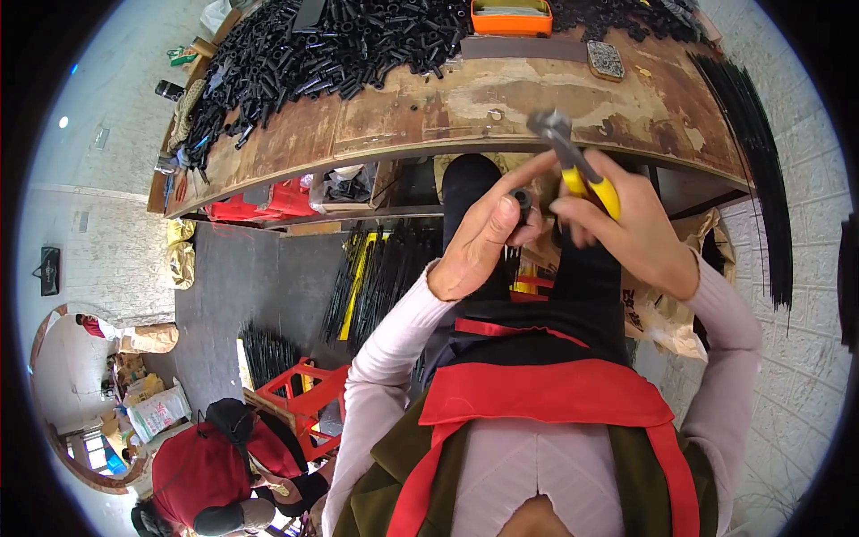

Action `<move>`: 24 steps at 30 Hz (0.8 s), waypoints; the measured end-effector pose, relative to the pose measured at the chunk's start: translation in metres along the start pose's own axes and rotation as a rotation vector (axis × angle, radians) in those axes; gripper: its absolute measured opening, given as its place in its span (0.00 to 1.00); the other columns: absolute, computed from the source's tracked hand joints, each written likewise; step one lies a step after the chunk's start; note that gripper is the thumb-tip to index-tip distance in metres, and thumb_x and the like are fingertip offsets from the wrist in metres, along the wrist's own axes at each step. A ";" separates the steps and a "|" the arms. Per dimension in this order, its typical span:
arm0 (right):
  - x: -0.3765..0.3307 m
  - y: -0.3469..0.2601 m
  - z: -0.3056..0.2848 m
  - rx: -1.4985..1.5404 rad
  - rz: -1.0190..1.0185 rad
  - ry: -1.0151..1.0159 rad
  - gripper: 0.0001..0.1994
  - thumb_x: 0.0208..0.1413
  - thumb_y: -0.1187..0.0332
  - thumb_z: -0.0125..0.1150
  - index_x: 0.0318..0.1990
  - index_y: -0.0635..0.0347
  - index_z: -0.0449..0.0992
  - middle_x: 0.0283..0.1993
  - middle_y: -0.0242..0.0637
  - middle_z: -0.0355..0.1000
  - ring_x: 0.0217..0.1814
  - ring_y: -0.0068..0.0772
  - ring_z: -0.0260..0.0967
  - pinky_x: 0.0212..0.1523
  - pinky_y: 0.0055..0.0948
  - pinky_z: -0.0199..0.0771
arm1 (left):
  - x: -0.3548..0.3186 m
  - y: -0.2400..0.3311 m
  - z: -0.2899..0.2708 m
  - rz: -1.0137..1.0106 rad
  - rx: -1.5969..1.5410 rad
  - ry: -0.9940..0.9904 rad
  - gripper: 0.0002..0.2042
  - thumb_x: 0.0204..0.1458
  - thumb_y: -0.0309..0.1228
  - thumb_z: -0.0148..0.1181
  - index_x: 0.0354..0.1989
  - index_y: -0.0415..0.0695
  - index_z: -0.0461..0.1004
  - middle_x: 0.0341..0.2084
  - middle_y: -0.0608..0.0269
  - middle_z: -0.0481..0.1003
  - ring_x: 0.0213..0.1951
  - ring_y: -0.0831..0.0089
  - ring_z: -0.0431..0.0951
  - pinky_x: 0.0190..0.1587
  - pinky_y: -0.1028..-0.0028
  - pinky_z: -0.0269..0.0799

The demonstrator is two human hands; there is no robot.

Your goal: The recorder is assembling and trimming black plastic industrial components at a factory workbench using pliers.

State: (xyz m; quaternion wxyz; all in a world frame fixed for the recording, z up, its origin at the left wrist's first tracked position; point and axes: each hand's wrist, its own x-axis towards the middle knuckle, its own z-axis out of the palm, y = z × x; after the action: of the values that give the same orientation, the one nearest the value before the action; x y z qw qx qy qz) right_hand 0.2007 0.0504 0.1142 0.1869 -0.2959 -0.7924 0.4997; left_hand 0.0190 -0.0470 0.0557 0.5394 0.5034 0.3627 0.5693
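Above my lap, just off the bench's front edge, my left hand [478,240] grips a small black tubular piece [523,199], its round end facing up between thumb and fingers. A pair of pliers [565,146] with yellow-and-black handles is in my right hand [642,228]. Its slightly blurred metal head points up and left, over the bench edge. The handles lie within my closed right fingers, close beside the black piece. Part of that piece is hidden by my left fingers.
A large heap of black tubular parts [295,63] covers the back left of the wooden bench [403,116]. An orange container [511,18] and a speckled block [606,60] lie farther back. Long black rods [752,152] hang off the right end. At lower left is another person [201,470].
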 end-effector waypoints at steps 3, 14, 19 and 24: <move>-0.026 -0.006 -0.007 0.049 0.164 -0.132 0.10 0.62 0.66 0.55 0.34 0.64 0.67 0.18 0.34 0.68 0.17 0.24 0.65 0.20 0.26 0.64 | 0.001 -0.003 -0.015 0.039 0.007 0.026 0.39 0.60 0.61 0.41 0.62 0.31 0.58 0.22 0.69 0.60 0.25 0.81 0.56 0.30 0.79 0.53; -0.038 -0.003 -0.004 0.090 0.187 -0.276 0.12 0.65 0.65 0.50 0.47 0.66 0.69 0.28 0.37 0.75 0.23 0.23 0.70 0.26 0.24 0.68 | -0.001 0.011 -0.003 -0.029 0.141 -0.006 0.32 0.61 0.63 0.36 0.40 0.38 0.64 0.22 0.70 0.61 0.25 0.83 0.55 0.28 0.80 0.49; -0.028 -0.029 -0.031 0.000 0.285 -0.516 0.14 0.66 0.63 0.48 0.51 0.66 0.68 0.31 0.35 0.75 0.24 0.22 0.70 0.28 0.23 0.70 | -0.003 0.012 -0.003 -0.030 0.189 -0.072 0.31 0.61 0.63 0.36 0.39 0.40 0.62 0.22 0.70 0.61 0.26 0.82 0.55 0.29 0.79 0.50; -0.021 -0.048 -0.034 0.047 0.465 -0.590 0.14 0.67 0.61 0.47 0.36 0.64 0.67 0.22 0.32 0.68 0.18 0.21 0.66 0.23 0.23 0.66 | -0.010 0.009 -0.002 -0.002 0.181 -0.082 0.27 0.64 0.58 0.36 0.38 0.41 0.62 0.24 0.68 0.61 0.27 0.81 0.56 0.30 0.78 0.54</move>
State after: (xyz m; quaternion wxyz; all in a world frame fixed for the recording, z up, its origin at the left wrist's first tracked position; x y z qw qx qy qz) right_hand 0.2234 0.0441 0.1724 -0.1612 -0.3069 -0.7120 0.6106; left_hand 0.0145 -0.0581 0.0620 0.5067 0.5727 0.3908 0.5124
